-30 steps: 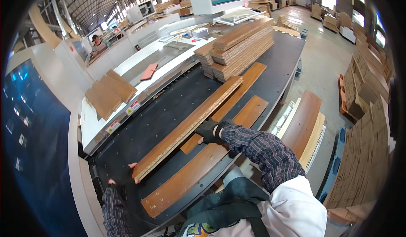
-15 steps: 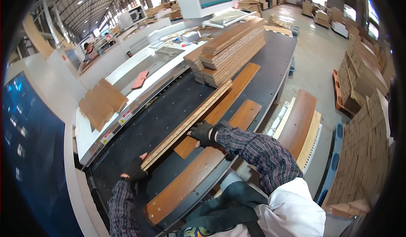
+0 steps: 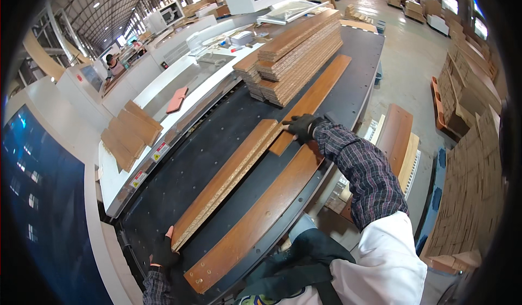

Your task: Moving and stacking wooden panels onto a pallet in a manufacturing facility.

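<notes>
Speckle-edged board [image 3: 225,174] lies lengthwise on the dark desk [image 3: 190,180], beside the white machine bed [image 3: 130,169], whose edge carries two small warning labels [image 3: 159,151] too small to read. With my right arm stretched out, my right hand [image 3: 300,127] reaches over the narrow board [image 3: 319,95] at its far end, and my left hand [image 3: 164,252] touches its near end; I cannot tell whether either grasps anything. Since half a second ago, the narrow board has slid farther away.
</notes>
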The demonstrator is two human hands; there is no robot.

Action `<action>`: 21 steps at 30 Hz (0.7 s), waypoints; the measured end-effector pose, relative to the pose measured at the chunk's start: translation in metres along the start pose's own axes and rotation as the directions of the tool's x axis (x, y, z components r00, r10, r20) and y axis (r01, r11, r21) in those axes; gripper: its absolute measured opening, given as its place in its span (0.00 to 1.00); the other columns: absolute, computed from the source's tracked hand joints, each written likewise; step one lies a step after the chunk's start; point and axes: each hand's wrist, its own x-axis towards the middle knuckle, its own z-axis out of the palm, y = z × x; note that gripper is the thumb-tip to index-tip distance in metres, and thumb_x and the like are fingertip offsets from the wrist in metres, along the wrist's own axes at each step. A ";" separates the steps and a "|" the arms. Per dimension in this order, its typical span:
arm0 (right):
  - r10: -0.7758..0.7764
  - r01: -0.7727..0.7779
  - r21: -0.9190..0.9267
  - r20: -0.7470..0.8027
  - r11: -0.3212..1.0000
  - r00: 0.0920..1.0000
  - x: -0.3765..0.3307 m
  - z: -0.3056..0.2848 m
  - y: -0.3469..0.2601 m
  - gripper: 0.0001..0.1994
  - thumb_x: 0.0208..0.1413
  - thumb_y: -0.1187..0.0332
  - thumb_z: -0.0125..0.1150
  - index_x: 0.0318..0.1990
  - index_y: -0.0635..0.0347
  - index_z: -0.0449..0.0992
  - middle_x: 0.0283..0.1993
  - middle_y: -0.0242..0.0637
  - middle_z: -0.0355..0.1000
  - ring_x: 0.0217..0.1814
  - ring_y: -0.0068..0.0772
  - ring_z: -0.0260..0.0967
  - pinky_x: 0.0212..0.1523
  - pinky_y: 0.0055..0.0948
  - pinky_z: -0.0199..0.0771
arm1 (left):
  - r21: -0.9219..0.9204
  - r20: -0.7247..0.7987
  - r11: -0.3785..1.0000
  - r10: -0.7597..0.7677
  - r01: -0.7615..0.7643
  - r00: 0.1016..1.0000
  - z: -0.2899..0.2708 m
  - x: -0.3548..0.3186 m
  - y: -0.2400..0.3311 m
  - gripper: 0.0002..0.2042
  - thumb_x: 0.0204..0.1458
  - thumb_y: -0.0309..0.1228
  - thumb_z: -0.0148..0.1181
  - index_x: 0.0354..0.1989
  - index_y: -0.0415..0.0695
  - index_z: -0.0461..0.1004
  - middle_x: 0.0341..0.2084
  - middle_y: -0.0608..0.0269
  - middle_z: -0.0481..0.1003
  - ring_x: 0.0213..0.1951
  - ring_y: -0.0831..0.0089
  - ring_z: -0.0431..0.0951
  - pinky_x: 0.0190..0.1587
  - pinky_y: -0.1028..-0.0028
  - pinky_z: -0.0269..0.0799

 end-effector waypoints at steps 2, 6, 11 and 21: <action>0.019 -0.019 0.003 -0.080 1.000 0.997 -0.004 0.000 0.012 0.28 0.58 0.56 0.61 0.65 0.52 0.67 0.64 0.42 0.68 0.65 0.50 0.66 0.61 0.47 0.69 | 0.046 -0.040 0.999 0.016 -0.014 0.999 0.006 -0.009 -0.002 0.47 0.34 0.26 0.68 0.71 0.46 0.57 0.50 0.38 0.69 0.50 0.41 0.72 0.54 0.55 0.70; 0.300 -0.300 -0.016 0.002 0.954 0.954 0.000 0.001 0.023 0.22 0.51 0.59 0.66 0.55 0.49 0.74 0.50 0.39 0.77 0.52 0.47 0.75 0.49 0.47 0.75 | 0.112 -0.072 0.993 0.044 -0.035 0.996 0.005 -0.015 0.008 0.48 0.34 0.29 0.70 0.71 0.45 0.57 0.49 0.38 0.69 0.47 0.40 0.72 0.55 0.55 0.69; 0.108 -0.117 -0.044 -0.167 0.992 0.980 0.009 -0.018 -0.044 0.16 0.48 0.60 0.66 0.46 0.49 0.80 0.42 0.41 0.79 0.48 0.47 0.77 0.46 0.46 0.77 | -0.120 -0.054 0.992 0.026 -0.032 0.998 0.004 -0.029 -0.017 0.48 0.35 0.33 0.75 0.70 0.45 0.59 0.52 0.42 0.71 0.52 0.46 0.73 0.56 0.58 0.70; 0.005 -0.004 -0.014 0.009 1.000 1.000 0.017 -0.045 -0.121 0.18 0.48 0.58 0.66 0.48 0.50 0.79 0.46 0.39 0.78 0.52 0.46 0.75 0.49 0.45 0.75 | -0.066 -0.063 0.973 -0.224 0.220 0.973 -0.056 0.016 -0.054 0.19 0.44 0.35 0.75 0.42 0.40 0.79 0.33 0.47 0.80 0.38 0.58 0.80 0.41 0.62 0.73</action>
